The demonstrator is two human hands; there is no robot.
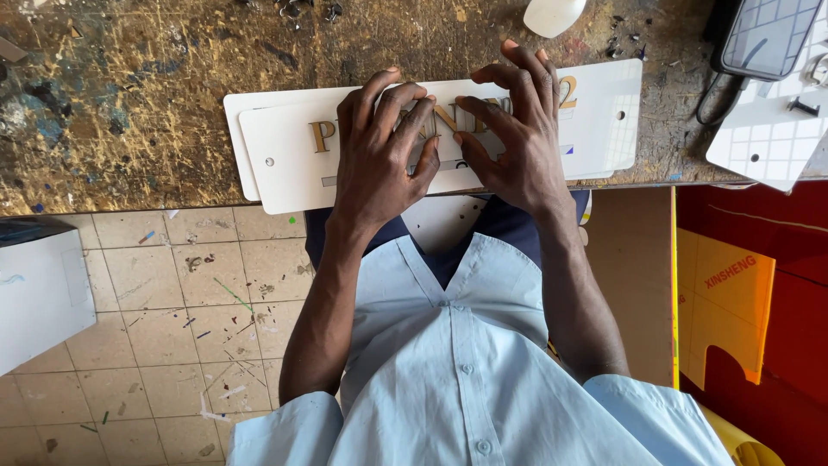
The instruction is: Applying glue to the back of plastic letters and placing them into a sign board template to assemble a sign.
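A long white sign plate (pixel 285 168) with raised gold letters and small screw holes lies at the front edge of a paint-stained wooden workbench (pixel 129 103). A second white plate (pixel 235 108) lies under it and sticks out at the left. My left hand (pixel 379 155) rests flat on the middle of the top plate, fingers spread over the gold letters. My right hand (pixel 517 129) presses beside it, fingertips on the letters further right. Both hands hide much of the lettering; neither grips anything.
A phone (pixel 768 34) with a cable lies at the back right, above another white plate (pixel 768 138). A white rounded object (pixel 552 13) sits at the bench's far edge. A white box (pixel 39 293) stands left on the tiled floor; orange and yellow sheets (pixel 724 293) stand right.
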